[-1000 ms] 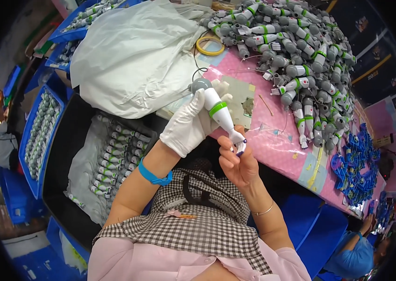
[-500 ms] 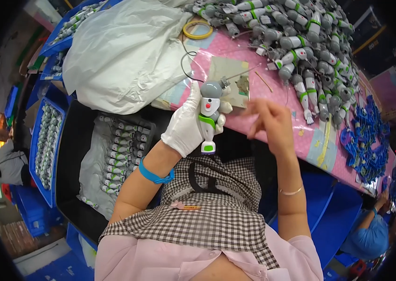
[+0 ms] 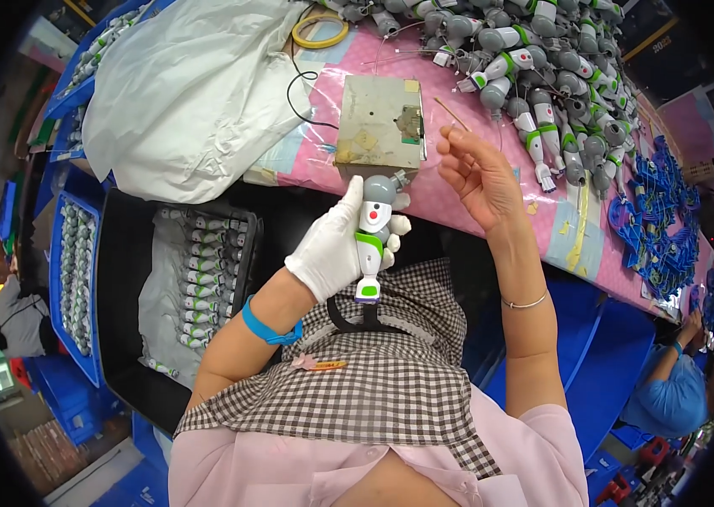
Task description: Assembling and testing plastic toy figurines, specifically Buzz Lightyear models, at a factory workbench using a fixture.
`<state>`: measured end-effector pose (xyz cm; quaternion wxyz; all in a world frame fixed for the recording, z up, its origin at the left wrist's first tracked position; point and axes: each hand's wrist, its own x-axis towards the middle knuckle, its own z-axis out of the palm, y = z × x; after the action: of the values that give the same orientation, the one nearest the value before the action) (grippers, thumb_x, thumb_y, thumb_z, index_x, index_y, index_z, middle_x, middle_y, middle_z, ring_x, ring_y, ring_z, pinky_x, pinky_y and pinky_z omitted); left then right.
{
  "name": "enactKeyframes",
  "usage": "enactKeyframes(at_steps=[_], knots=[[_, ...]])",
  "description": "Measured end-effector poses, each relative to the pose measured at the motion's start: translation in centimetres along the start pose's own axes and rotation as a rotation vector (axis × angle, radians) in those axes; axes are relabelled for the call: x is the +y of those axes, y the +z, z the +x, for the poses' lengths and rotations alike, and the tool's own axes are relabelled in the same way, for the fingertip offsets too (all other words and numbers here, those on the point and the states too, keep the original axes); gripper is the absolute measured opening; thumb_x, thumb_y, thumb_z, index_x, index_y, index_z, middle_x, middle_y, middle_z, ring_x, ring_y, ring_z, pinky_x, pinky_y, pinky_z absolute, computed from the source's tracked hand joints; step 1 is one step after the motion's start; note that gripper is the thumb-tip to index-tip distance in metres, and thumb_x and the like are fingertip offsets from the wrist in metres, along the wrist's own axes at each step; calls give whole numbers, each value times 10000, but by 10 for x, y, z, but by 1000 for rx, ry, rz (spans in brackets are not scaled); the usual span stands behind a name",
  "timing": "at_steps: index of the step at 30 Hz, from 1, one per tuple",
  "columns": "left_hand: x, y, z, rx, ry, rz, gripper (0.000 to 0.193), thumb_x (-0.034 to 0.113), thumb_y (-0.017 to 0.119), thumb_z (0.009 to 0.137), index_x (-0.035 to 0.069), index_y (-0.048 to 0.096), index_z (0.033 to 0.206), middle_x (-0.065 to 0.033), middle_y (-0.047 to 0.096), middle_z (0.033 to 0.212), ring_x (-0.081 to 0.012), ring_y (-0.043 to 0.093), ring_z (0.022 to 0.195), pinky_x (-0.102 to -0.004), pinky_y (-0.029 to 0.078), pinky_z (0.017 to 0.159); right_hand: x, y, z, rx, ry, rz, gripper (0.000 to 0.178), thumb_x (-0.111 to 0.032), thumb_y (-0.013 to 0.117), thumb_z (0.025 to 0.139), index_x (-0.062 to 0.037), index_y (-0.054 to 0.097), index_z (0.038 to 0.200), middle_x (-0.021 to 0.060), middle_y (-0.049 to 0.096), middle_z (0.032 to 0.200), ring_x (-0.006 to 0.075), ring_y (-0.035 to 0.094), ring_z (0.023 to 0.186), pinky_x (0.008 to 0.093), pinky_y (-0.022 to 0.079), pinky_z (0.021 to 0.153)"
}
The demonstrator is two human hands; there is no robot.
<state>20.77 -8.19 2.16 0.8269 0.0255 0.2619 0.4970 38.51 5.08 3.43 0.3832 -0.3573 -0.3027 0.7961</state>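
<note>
My left hand point(image 3: 329, 245), in a white glove, is closed around a small figure-like plastic piece point(image 3: 369, 241). The piece has a round grey head, a white body with a red dot, and a green band; its narrow foot points toward me. Bare and raised over the table edge, my right hand point(image 3: 483, 177) has loosely bent fingers with nothing visible in them. Just beyond its fingertips lies a thin yellowish stick point(image 3: 451, 113) on the pink table covering. A grey metal box point(image 3: 371, 127) with a black cable stands beyond the held piece.
Many similar pieces point(image 3: 542, 93) are heaped at the back right, beside blue plastic parts point(image 3: 656, 241). White sheeting point(image 3: 196, 101) and a yellow tape roll point(image 3: 320, 42) lie at the back left. A black crate point(image 3: 124, 313) with rows of pieces stands left. Another person point(image 3: 669, 393) sits far right.
My left hand has brought the piece closer to me, uncovering the metal box. My right hand has turned upward, its fingers now nearer the thin stick. The whole view has shifted slightly.
</note>
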Motion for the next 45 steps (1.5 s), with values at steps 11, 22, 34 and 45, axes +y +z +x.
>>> enactKeyframes(at_steps=[11,22,34,45], knots=[[10,37,-4,292,265,950,372,173,669,815,-7,527,1108,-49,601,907,-87,571,792,-227,470,706,7,7,18,-22,-749,-1205,137,-105,635,784,15,678,831,58,642,694,80,510,538,235,399,499],[35,28,9,77,216,552,360,193,630,869,-22,522,1137,-86,609,992,-167,622,865,-305,522,778,-22,17,28,-173,-671,-1443,162,-115,634,730,26,673,801,107,630,671,150,538,536,294,424,519],[31,22,18,63,279,487,277,171,609,880,-41,557,1051,-95,623,912,-199,640,807,-325,537,766,-49,26,58,-391,-145,-1437,197,-160,646,726,21,615,655,-20,497,535,43,407,500,232,311,448],[37,25,-17,173,417,435,290,233,585,904,21,507,1085,-69,600,938,-135,609,771,-309,541,716,-31,-13,30,196,-406,-804,299,-284,615,862,7,674,906,30,612,663,60,541,536,200,414,477]])
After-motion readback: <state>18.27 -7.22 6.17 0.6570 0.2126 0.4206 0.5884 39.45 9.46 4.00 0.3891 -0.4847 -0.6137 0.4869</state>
